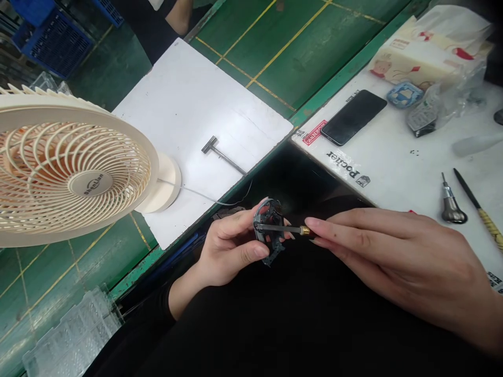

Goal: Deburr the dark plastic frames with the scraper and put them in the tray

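Note:
My left hand (pixel 231 248) is closed around a small dark grey frame-like part (pixel 271 251), with thumb and fingertips gripping its edge. The part has a curved rim and an open middle. Between the fingertips of my right hand (pixel 393 251) is a slim flat file (pixel 281 228) with a brass-coloured collar. Its grey blade reaches into the frame and appears to lie against the inner rim. The handle end is hidden behind my right fingers.
A fan (pixel 92 183) stands on a white board (pixel 196 99) beside a T-shaped metal tool (pixel 223 154). On the white table at right lie a phone (pixel 353 116), a short pointed tool (pixel 451 201), a yellow-wrapped file (pixel 477 207) and a tissue pack (pixel 420 57). Another person's arm (pixel 179 17) shows behind.

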A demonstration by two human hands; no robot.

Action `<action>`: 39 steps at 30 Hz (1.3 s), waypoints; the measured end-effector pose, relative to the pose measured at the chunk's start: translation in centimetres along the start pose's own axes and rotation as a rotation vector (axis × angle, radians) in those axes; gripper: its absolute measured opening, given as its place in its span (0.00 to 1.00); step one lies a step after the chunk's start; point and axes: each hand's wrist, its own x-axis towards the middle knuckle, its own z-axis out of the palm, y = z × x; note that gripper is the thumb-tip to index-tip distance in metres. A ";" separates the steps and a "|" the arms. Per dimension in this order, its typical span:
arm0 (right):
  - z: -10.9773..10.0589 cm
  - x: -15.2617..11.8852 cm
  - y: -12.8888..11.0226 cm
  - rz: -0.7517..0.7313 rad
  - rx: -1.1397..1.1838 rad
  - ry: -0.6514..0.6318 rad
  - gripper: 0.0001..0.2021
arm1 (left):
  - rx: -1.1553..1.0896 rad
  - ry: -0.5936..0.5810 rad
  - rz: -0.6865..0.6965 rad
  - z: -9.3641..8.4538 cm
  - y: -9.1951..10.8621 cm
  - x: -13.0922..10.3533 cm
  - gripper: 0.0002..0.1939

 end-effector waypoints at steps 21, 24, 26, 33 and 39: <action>-1.1 -0.7 -0.1 0.040 0.020 -0.063 0.24 | -0.373 -0.087 -0.242 0.8 1.2 -1.2 0.27; -1.8 -0.6 0.7 -0.019 0.018 -0.070 0.27 | -0.452 -0.107 -0.307 1.0 1.2 -1.5 0.26; -2.2 -0.7 1.1 -0.044 0.015 -0.086 0.28 | -0.493 -0.145 -0.333 1.0 1.1 -1.8 0.26; -3.4 -1.7 0.2 -0.029 0.015 -0.163 0.33 | -0.412 -0.249 -0.265 0.5 0.4 -2.2 0.31; -3.7 -2.0 -1.2 0.021 -0.012 -0.192 0.30 | -0.331 -0.291 -0.163 0.2 0.4 -2.0 0.36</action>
